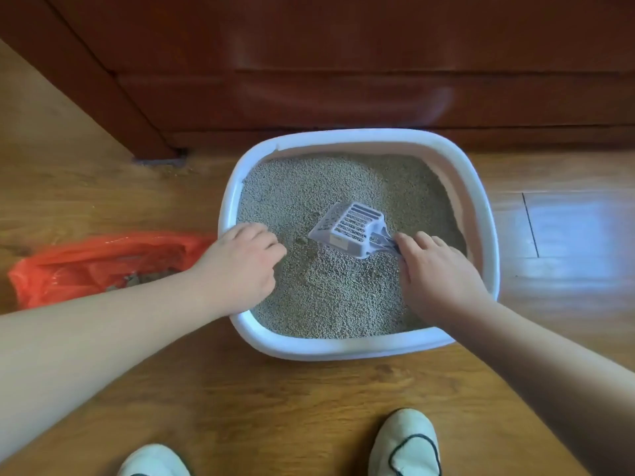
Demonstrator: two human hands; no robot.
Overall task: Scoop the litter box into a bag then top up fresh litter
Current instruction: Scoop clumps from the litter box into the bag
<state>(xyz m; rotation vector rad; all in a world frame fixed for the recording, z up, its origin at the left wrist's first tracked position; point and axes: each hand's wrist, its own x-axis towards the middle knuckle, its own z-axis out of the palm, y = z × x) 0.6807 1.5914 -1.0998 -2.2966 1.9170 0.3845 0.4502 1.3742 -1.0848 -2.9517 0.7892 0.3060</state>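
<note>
A white litter box (357, 348) full of grey-green litter (330, 297) sits on the wooden floor. A pale lilac slotted scoop (350, 228) lies tilted on the litter near the middle, its open side facing down and left. My right hand (436, 276) grips the scoop's handle from the right. My left hand (240, 266) lies across the box's left rim, fingers curled over the litter; whether they hold anything is hidden. A small dark clump (302, 241) shows in the litter between my left hand and the scoop. An orange plastic bag (86, 266) lies left of the box, with some scooped litter inside.
A dark red wooden cabinet (343, 63) stands right behind the box. Some litter grains lie scattered on the floor near the cabinet's corner (161, 163). My two feet in white shoes (405, 441) stand just in front of the box.
</note>
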